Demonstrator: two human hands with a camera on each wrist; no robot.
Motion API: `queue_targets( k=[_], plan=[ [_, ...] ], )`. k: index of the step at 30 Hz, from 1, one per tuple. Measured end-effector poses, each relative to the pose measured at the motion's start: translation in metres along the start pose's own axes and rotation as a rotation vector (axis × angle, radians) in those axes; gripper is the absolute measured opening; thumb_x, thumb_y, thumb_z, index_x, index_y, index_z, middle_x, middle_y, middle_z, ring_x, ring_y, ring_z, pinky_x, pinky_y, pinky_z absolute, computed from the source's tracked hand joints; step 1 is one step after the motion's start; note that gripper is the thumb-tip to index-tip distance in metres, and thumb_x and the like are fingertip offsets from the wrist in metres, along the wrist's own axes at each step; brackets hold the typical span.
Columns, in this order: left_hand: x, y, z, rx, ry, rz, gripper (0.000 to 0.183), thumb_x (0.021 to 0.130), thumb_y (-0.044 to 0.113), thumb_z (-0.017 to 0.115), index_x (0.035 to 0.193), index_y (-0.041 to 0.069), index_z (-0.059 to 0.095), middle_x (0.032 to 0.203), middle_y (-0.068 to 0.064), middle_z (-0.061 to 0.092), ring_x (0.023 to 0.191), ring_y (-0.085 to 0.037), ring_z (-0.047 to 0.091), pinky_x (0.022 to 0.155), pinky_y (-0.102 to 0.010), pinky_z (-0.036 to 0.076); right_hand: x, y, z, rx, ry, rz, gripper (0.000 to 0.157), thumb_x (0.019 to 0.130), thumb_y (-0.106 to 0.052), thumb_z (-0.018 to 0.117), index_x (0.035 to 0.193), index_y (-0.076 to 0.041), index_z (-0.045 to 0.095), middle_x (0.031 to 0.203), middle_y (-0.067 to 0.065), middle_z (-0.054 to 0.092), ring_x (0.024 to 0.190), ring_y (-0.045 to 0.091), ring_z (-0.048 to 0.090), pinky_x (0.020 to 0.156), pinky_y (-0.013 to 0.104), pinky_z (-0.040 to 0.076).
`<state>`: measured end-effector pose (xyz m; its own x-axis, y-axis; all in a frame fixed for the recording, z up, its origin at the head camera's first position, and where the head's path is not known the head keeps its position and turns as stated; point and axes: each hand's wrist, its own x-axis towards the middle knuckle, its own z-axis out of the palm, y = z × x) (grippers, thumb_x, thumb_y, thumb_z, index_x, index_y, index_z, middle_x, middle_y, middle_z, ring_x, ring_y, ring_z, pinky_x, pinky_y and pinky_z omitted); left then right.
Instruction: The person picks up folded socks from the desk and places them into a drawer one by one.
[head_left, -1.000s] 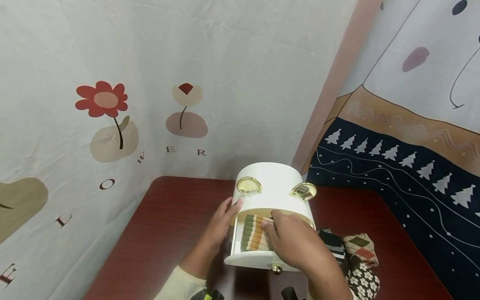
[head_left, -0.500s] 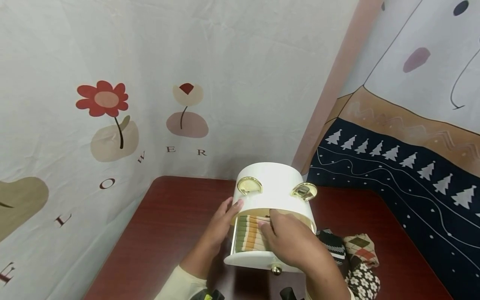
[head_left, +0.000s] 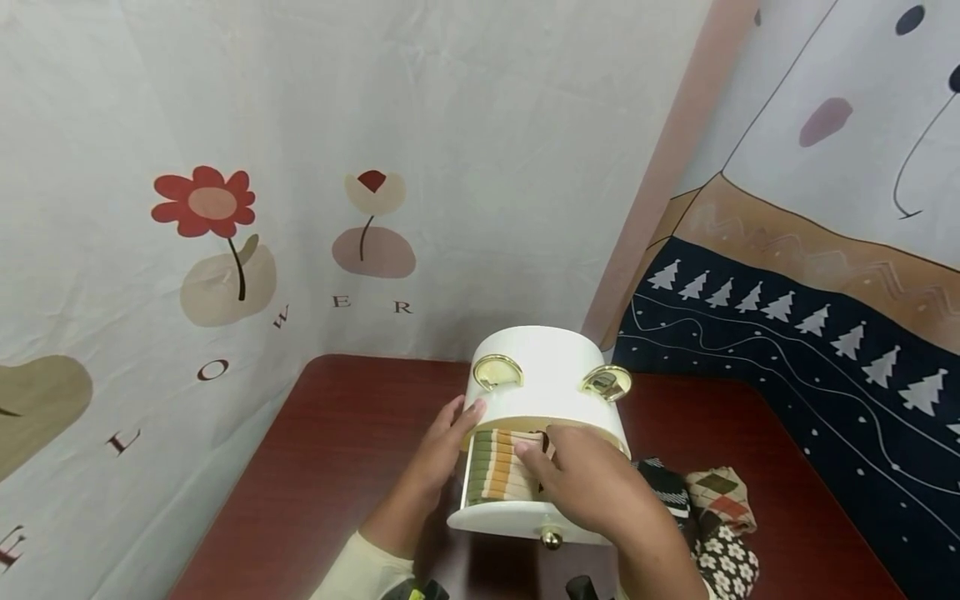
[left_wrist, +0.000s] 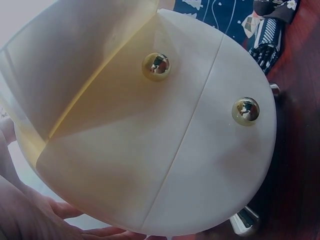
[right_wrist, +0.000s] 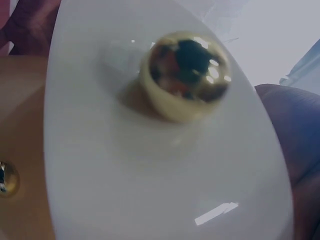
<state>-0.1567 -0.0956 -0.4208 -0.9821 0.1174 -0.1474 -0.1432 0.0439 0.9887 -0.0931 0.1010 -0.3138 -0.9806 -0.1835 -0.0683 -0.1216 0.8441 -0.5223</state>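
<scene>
**Left hand at a white rounded cabinet's side, right hand inside its drawer**

A glossy white, round-topped cabinet (head_left: 536, 358) with two gold-rimmed, ear-like shapes (head_left: 498, 372) stands on a dark red-brown wooden table (head_left: 360, 417). Its white drawer (head_left: 502, 518) juts toward the person, giving the right hand (head_left: 588, 479) room to reach in from above. A ribbed fabric bundle striped green, cream and orange (head_left: 495, 467) lies inside, along the drawer's left. The right thumb rests on it; the other fingers are mostly hidden, so I cannot tell whether they pinch it. The left hand (head_left: 442, 442) lies against the cabinet's left side, fingers extended, apparently bracing it. Patterned fabric bundles (head_left: 723, 500) sit just beside the cabinet's right, seemingly within easy reach.
</scene>
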Motion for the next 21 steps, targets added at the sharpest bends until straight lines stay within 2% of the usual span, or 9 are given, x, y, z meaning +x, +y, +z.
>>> queue_targets(
  k=[2,4,6,9,13,15,21],
  plan=[
    [0.000,0.000,0.000,-0.005,-0.003,0.000,0.088,0.107,0.057,0.058,0.171,0.005,0.028,0.145,-0.026,0.062,0.116,-0.029,0.067,0.106,-0.051,0.052,-0.003,0.001,-0.002,-0.027,0.007,0.014,0.032,0.108,-0.042,0.067,0.089,-0.016,0.071,0.072,0.000,0.060,0.072,0.017,0.056,0.071,0.039,0.048],
    [0.000,0.000,0.000,-0.009,-0.007,-0.002,0.089,0.107,0.057,0.058,0.171,0.005,0.027,0.143,-0.026,0.063,0.114,-0.028,0.067,0.104,-0.050,0.052,-0.007,0.003,-0.005,-0.050,0.018,0.034,0.031,0.108,-0.042,0.068,0.094,-0.015,0.075,0.080,-0.001,0.068,0.078,0.015,0.060,0.074,0.041,0.051],
    [0.001,0.000,0.000,-0.015,-0.011,-0.003,0.089,0.107,0.057,0.058,0.172,0.005,0.026,0.141,-0.026,0.064,0.113,-0.028,0.068,0.103,-0.049,0.053,-0.010,0.006,-0.007,-0.060,0.029,0.053,0.031,0.108,-0.042,0.068,0.106,-0.013,0.079,0.095,0.000,0.076,0.087,0.015,0.064,0.080,0.044,0.056],
    [0.001,0.000,0.000,-0.017,-0.013,-0.007,0.089,0.107,0.056,0.058,0.172,0.005,0.025,0.142,-0.026,0.063,0.114,-0.028,0.068,0.104,-0.049,0.052,-0.017,0.012,-0.010,-0.047,0.064,0.061,0.029,0.107,-0.040,0.070,0.119,-0.015,0.079,0.105,-0.001,0.080,0.093,0.013,0.069,0.084,0.048,0.059],
    [0.001,0.000,0.000,-0.016,-0.011,-0.010,0.089,0.107,0.055,0.058,0.172,0.004,0.025,0.147,-0.028,0.060,0.118,-0.030,0.066,0.108,-0.052,0.050,-0.027,0.022,-0.014,-0.010,0.117,0.069,0.032,0.106,-0.035,0.073,0.131,-0.016,0.077,0.102,-0.003,0.082,0.092,0.013,0.072,0.085,0.047,0.063],
    [0.001,0.000,0.000,-0.015,-0.010,-0.011,0.089,0.107,0.055,0.058,0.171,0.003,0.025,0.148,-0.028,0.059,0.120,-0.030,0.066,0.110,-0.053,0.049,-0.032,0.027,-0.017,0.011,0.152,0.080,0.039,0.106,-0.033,0.074,0.140,-0.014,0.073,0.108,-0.002,0.082,0.096,0.014,0.073,0.089,0.048,0.064],
    [0.001,0.000,0.000,-0.008,-0.002,-0.016,0.089,0.107,0.056,0.058,0.172,0.005,0.026,0.149,-0.028,0.059,0.122,-0.031,0.065,0.112,-0.054,0.048,-0.045,0.050,-0.025,0.035,0.335,0.070,0.033,0.106,-0.023,0.074,0.136,-0.007,0.074,0.109,0.006,0.082,0.091,0.015,0.075,0.083,0.039,0.067]
  ],
)
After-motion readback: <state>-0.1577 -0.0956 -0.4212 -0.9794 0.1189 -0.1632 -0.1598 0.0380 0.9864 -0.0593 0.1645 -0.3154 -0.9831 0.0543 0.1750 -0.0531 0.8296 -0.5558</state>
